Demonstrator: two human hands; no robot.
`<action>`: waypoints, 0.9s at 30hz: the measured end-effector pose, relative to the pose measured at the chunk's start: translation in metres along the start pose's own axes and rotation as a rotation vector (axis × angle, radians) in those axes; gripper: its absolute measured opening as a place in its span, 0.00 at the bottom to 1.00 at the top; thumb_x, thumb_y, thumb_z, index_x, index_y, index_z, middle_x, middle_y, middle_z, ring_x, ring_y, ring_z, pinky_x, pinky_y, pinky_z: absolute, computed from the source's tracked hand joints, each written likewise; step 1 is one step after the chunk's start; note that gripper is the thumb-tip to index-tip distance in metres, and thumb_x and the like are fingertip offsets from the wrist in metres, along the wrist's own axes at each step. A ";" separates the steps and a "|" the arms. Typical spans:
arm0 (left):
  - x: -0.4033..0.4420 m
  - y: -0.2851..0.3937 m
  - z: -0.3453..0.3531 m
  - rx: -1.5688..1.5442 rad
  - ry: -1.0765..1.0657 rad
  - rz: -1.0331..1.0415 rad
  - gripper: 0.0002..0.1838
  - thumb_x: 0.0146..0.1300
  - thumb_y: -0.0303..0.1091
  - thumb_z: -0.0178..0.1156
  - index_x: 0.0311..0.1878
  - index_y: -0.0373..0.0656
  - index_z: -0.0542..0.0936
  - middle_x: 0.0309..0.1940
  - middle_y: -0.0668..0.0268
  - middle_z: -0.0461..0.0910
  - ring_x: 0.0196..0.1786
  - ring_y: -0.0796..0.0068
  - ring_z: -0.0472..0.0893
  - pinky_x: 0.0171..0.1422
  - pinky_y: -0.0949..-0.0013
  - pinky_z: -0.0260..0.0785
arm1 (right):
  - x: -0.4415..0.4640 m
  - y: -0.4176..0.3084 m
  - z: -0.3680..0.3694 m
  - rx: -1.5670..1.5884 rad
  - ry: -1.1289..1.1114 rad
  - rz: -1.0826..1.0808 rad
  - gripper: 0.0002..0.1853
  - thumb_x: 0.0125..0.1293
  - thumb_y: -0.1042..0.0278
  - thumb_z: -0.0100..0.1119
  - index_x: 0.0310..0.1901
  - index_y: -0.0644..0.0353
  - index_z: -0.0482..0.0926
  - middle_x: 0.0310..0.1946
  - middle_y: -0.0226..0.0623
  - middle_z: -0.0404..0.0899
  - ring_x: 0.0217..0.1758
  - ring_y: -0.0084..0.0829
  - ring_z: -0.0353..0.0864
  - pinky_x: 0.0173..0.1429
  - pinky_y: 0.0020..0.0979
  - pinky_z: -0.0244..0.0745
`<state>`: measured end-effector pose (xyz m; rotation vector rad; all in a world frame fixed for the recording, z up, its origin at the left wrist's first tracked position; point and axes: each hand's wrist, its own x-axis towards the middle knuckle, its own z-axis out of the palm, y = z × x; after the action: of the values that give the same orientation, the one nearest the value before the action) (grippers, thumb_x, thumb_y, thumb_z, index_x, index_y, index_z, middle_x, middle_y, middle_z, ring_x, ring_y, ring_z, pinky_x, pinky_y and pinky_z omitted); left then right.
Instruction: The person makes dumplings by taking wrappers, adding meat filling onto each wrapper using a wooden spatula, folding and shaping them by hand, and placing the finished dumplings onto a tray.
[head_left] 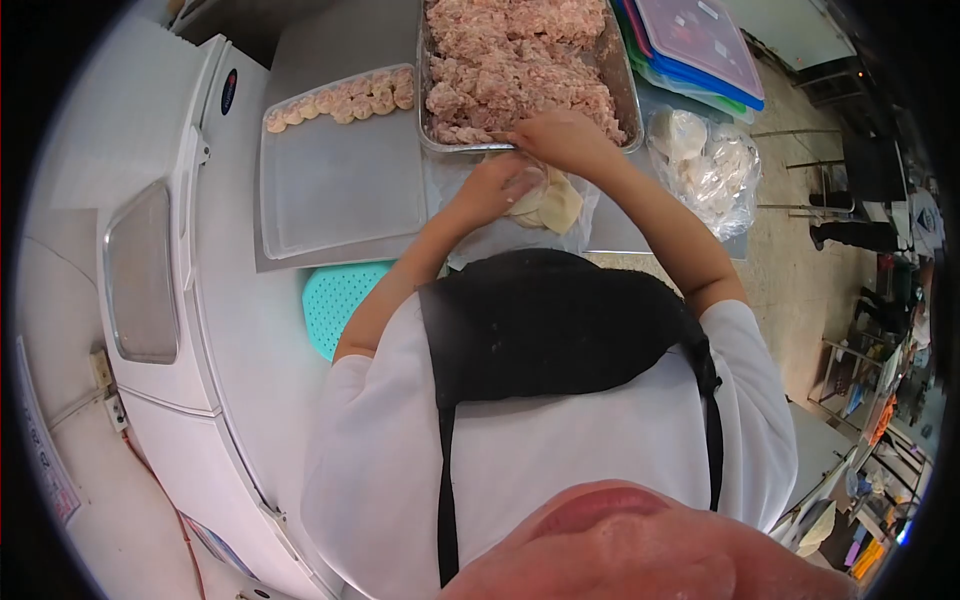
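Note:
My left hand point(492, 190) is cupped, its curled fingers around what looks like a pale dough wrapper, mostly hidden. Beside it, a loose stack of round dough wrappers point(562, 205) lies on a clear plastic bag point(580, 235). My right hand point(565, 140) reaches over the near rim of a deep metal tray point(632, 120). Its fingers are pinched together at the edge of the raw ground meat filling point(520, 70); a thin tool may be in them, but I cannot make it out. To the left, filled dumplings point(375, 95) sit in rows along the far end of a shallow tray point(345, 190).
Plastic-wrapped dough wrappers point(705, 160) lie on the right. Behind them are stacked coloured plastic lids point(700, 45). A turquoise perforated basket point(340, 300) is under the table's near left edge. A white fridge point(190, 250) stands on the left; another person point(925, 220) is far right.

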<state>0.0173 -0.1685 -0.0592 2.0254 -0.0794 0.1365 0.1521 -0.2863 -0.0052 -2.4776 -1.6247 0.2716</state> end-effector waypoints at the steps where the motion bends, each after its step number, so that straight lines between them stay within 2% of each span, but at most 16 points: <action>1: -0.002 -0.005 -0.006 -0.128 -0.019 -0.057 0.15 0.64 0.38 0.61 0.45 0.36 0.81 0.43 0.60 0.81 0.48 0.66 0.79 0.55 0.67 0.69 | -0.001 0.008 0.006 0.130 0.041 -0.005 0.12 0.62 0.60 0.53 0.33 0.57 0.83 0.32 0.44 0.83 0.38 0.45 0.82 0.43 0.46 0.76; 3: -0.007 -0.013 -0.019 -0.391 -0.058 -0.170 0.15 0.64 0.38 0.62 0.46 0.37 0.81 0.41 0.62 0.81 0.46 0.73 0.79 0.52 0.69 0.70 | -0.004 0.023 0.011 0.386 0.118 -0.015 0.11 0.62 0.61 0.54 0.32 0.58 0.82 0.33 0.44 0.83 0.38 0.46 0.82 0.43 0.46 0.76; 6: -0.018 -0.010 -0.032 -0.495 -0.060 -0.186 0.13 0.66 0.37 0.60 0.48 0.39 0.81 0.41 0.68 0.81 0.46 0.81 0.76 0.51 0.73 0.70 | 0.001 0.020 -0.011 0.193 0.094 0.033 0.12 0.64 0.61 0.54 0.32 0.59 0.82 0.32 0.45 0.83 0.37 0.46 0.82 0.42 0.46 0.76; 9: -0.031 -0.006 -0.046 -0.638 0.008 -0.275 0.13 0.66 0.33 0.59 0.51 0.38 0.79 0.43 0.67 0.81 0.47 0.77 0.79 0.53 0.71 0.71 | 0.021 0.011 0.002 -0.205 0.089 -0.112 0.14 0.66 0.58 0.53 0.34 0.58 0.83 0.32 0.45 0.82 0.38 0.47 0.82 0.43 0.46 0.75; 12: -0.041 -0.005 -0.063 -1.188 0.238 -0.260 0.17 0.65 0.30 0.58 0.56 0.34 0.74 0.47 0.61 0.80 0.49 0.67 0.81 0.56 0.65 0.75 | 0.009 -0.007 0.010 -0.162 0.103 -0.135 0.15 0.68 0.56 0.53 0.35 0.57 0.84 0.31 0.44 0.82 0.37 0.47 0.82 0.41 0.45 0.76; 15: -0.040 -0.007 -0.078 -0.924 0.605 -0.222 0.19 0.68 0.30 0.53 0.60 0.33 0.70 0.51 0.58 0.78 0.53 0.62 0.81 0.57 0.60 0.76 | -0.005 0.005 0.003 0.287 0.053 0.056 0.15 0.68 0.57 0.53 0.36 0.57 0.86 0.28 0.45 0.82 0.33 0.41 0.83 0.36 0.41 0.75; 18: -0.022 0.009 -0.088 -0.863 0.798 -0.240 0.20 0.71 0.32 0.48 0.62 0.32 0.68 0.55 0.56 0.76 0.59 0.60 0.76 0.63 0.56 0.72 | -0.015 0.031 0.013 0.611 0.174 0.131 0.17 0.69 0.54 0.53 0.41 0.57 0.86 0.22 0.38 0.79 0.26 0.28 0.79 0.31 0.31 0.71; 21: 0.013 0.035 -0.086 -1.081 0.651 -0.084 0.21 0.73 0.34 0.44 0.63 0.31 0.66 0.61 0.54 0.72 0.65 0.58 0.71 0.70 0.53 0.64 | -0.028 0.037 -0.011 1.044 0.230 0.303 0.19 0.70 0.51 0.55 0.42 0.59 0.85 0.19 0.22 0.68 0.23 0.14 0.64 0.28 0.20 0.61; 24: 0.059 0.051 -0.067 -1.291 0.589 -0.102 0.23 0.73 0.34 0.44 0.66 0.30 0.62 0.65 0.52 0.68 0.69 0.56 0.66 0.75 0.50 0.55 | -0.039 0.028 -0.041 1.194 0.287 0.308 0.17 0.70 0.52 0.56 0.47 0.55 0.85 0.22 0.21 0.69 0.22 0.13 0.63 0.28 0.18 0.59; 27: 0.094 0.067 -0.046 -1.464 0.519 -0.018 0.29 0.74 0.42 0.41 0.69 0.30 0.57 0.69 0.50 0.62 0.71 0.53 0.63 0.76 0.49 0.52 | -0.035 0.036 -0.025 1.103 0.325 0.280 0.18 0.71 0.52 0.54 0.52 0.56 0.82 0.25 0.26 0.73 0.26 0.17 0.69 0.31 0.22 0.66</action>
<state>0.0995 -0.1563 0.0325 0.4956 0.1401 0.4337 0.1759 -0.3338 0.0129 -1.7157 -0.6614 0.5680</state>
